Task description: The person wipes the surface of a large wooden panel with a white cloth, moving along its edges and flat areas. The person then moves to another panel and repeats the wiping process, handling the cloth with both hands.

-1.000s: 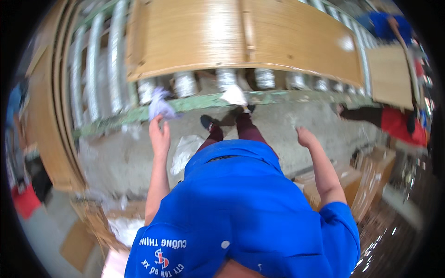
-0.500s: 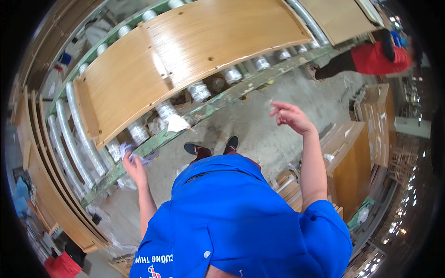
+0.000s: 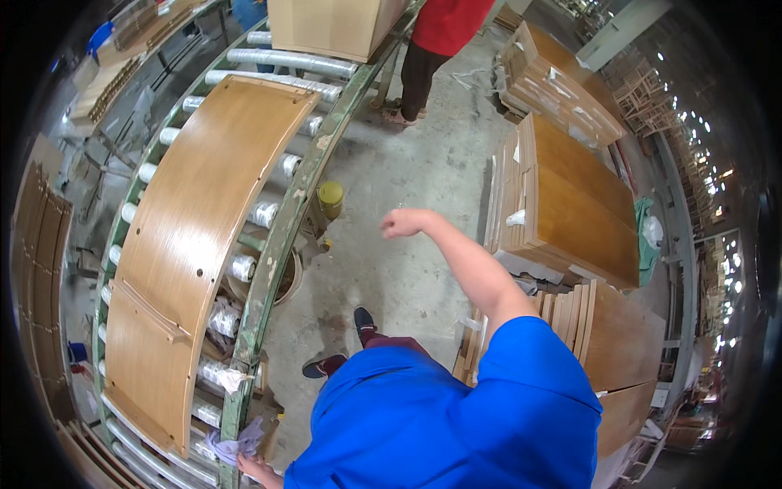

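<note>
A light purple cloth [image 3: 236,442] bunches over the green rail at the lower left. My left hand [image 3: 254,467] is closed on its edge, partly cut off by my body. Ahead of me, over the concrete floor, my right hand [image 3: 405,222] is held out with its fingers curled together. Whether anything small is in those fingers cannot be made out. On the roller conveyor [image 3: 262,303] to my left lies a long, curved wooden panel [image 3: 183,204] with small holes and a crosswise strip. My left hand is beside its near end.
A large box-shaped piece [image 3: 322,28] stands farther along the rollers, beside a person in red [image 3: 444,33]. Stacked wooden panels [image 3: 582,196] line the right side. A yellow-green container [image 3: 331,199] stands beneath the conveyor's edge. More boards [image 3: 41,285] stand at the far left.
My view has turned right, so the conveyor now runs up the left side. The cloth stays with my left hand. My right hand's fingers, earlier partly extended, are more curled.
</note>
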### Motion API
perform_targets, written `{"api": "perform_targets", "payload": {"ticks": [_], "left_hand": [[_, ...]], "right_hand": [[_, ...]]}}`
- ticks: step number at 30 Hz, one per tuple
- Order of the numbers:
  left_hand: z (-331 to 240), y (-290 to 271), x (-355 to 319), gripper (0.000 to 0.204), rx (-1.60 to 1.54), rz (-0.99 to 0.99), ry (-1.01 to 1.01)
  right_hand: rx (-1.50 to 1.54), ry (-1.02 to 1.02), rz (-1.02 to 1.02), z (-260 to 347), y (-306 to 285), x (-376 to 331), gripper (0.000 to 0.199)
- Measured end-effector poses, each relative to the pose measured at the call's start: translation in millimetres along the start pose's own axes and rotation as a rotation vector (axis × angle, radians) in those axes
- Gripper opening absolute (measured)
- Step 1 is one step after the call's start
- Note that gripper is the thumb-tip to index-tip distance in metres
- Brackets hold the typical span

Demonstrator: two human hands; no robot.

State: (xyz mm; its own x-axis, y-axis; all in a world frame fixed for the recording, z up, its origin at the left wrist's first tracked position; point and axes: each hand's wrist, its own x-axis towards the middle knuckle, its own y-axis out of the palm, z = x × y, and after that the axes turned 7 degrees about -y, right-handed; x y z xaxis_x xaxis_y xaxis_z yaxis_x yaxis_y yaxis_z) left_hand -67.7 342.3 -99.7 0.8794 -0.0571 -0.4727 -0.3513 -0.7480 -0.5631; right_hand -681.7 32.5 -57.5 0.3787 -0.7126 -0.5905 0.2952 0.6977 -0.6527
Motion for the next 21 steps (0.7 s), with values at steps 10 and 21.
{"api": "perform_targets", "payload": {"ticks": [10, 21], "left_hand": [[28.9, -11.4, 38.5, 0.052, -0.068, 0.281, -0.171], [44.4, -29.9, 87.2, 0.029, -0.356, 0.626, -0.063]], "right_hand": [[1.059, 0.226, -0.515, -17.3, 22.7, -66.1, 0.040], [1.127, -0.049, 0.133, 229.9, 207.4, 43.8, 0.031]]}}
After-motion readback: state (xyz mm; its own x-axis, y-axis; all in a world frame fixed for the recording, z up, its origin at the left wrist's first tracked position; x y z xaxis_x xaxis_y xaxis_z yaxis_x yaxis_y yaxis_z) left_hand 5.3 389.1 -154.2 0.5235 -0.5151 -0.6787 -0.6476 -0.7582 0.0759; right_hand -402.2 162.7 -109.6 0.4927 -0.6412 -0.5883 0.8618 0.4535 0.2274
